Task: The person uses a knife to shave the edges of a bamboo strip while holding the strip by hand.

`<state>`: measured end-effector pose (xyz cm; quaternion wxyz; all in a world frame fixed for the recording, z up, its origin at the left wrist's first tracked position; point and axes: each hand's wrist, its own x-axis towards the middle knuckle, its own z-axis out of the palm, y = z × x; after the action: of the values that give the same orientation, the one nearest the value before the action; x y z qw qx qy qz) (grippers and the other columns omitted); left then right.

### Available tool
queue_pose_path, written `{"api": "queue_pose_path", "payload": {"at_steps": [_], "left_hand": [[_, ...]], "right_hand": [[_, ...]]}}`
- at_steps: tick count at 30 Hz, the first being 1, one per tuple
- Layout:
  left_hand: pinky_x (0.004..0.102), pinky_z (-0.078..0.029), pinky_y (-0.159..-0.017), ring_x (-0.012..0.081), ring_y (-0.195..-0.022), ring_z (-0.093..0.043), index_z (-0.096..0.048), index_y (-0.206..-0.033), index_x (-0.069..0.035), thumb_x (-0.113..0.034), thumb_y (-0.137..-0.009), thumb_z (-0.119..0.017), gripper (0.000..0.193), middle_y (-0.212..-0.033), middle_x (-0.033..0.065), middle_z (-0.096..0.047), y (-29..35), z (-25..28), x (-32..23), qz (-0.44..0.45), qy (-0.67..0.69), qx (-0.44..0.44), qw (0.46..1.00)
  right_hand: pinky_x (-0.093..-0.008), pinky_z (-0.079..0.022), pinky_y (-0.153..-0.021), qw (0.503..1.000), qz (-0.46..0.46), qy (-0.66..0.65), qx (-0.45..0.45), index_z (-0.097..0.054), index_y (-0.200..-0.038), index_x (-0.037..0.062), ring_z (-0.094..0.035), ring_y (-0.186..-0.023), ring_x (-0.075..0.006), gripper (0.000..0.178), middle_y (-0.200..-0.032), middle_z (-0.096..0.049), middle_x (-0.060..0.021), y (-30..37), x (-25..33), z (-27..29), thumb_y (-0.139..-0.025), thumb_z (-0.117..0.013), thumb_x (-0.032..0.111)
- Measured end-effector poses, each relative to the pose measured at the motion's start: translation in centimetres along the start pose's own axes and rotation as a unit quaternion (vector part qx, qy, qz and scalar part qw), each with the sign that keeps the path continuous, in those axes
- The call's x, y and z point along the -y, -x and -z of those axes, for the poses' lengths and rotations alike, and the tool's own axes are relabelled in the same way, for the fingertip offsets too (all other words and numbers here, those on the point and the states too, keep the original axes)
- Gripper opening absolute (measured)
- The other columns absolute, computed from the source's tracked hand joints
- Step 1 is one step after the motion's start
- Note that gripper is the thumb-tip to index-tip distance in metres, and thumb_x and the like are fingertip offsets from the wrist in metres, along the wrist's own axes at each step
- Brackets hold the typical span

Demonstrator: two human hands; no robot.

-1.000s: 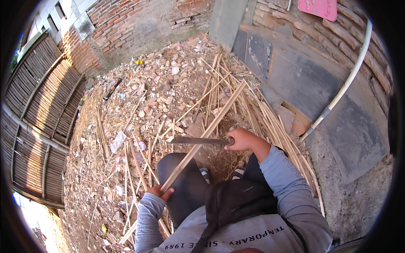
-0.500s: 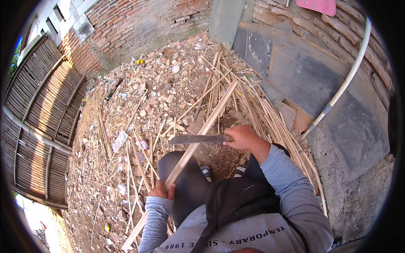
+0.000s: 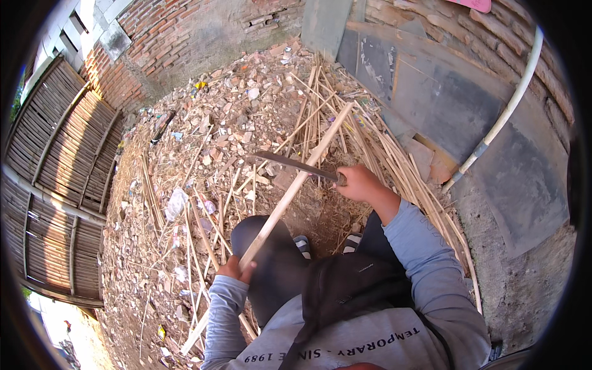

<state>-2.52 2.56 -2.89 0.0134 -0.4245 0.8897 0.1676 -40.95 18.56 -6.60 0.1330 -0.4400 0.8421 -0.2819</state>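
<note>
A long, pale bamboo strip (image 3: pixel 279 211) slants from beside my left forearm up over my left knee toward the far right. My left hand (image 3: pixel 237 269) is closed round its lower part, next to the knee. In my right hand (image 3: pixel 361 183) is the handle of a machete (image 3: pixel 293 163) with a dark, broad blade. The blade crosses the strip near its upper part, its tip pointing left and slightly away from me. A raised sliver shows on the strip just beyond the blade. The handle is mostly hidden in my fist.
Split bamboo strips (image 3: pixel 394 161) lie piled to the right, with more strips (image 3: pixel 200 237) at left. Rubble (image 3: pixel 216 145) covers the ground. Dark panels (image 3: pixel 444 117) and a pale pole (image 3: pixel 502 126) lean at right; a bamboo fence (image 3: pixel 61 160) stands left, a brick wall (image 3: pixel 203 40) behind.
The machete has moved farther along the strip, away from me, and its tip has swung up. My right hand went with it; my left hand keeps its grip.
</note>
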Motion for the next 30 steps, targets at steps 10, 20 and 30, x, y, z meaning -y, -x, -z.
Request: {"api": "queue_pose_path", "payload": {"at_steps": [10,20,30], "left_hand": [[0.0445,-0.041,-0.057,0.0324,-0.058,-0.053,-0.058,-0.084,0.003,-0.053,-0.09,-0.062,0.056,-0.064,0.0188,-0.056,-0.3,0.2,1.4,-0.007,0.119,0.057,0.991],[0.0453,-0.046,-0.061,0.0381,-0.066,-0.062,-0.06,-0.087,0.001,-0.05,-0.087,-0.068,0.052,-0.069,0.0217,-0.061,-0.6,-0.5,1.9,-0.043,0.083,0.048,0.994],[0.0437,-0.045,-0.059,0.0348,-0.062,-0.059,-0.06,-0.085,0.001,-0.046,-0.09,-0.067,0.048,-0.066,0.0196,-0.059,-0.6,0.1,1.0,-0.016,0.05,0.049,0.997]], "right_hand": [[-0.048,-0.051,-0.072,0.997,0.051,-0.035,0.056,-0.067,-0.087,0.0078,-0.065,-0.08,-0.0389,0.025,-0.079,-0.066,-0.0172,-0.9,-1.6,-0.9,-0.072,-0.072,0.026],[-0.0483,-0.051,-0.072,0.991,0.079,-0.012,0.103,-0.067,-0.087,0.0098,-0.066,-0.082,-0.0372,0.023,-0.08,-0.067,-0.0168,-0.7,0.3,-2.3,-0.072,-0.072,0.027],[-0.0464,-0.052,-0.077,0.989,0.079,0.033,0.121,-0.068,-0.095,0.0071,-0.066,-0.086,-0.0369,0.03,-0.085,-0.068,-0.0169,0.1,1.4,-1.8,-0.074,-0.071,0.03]]}}
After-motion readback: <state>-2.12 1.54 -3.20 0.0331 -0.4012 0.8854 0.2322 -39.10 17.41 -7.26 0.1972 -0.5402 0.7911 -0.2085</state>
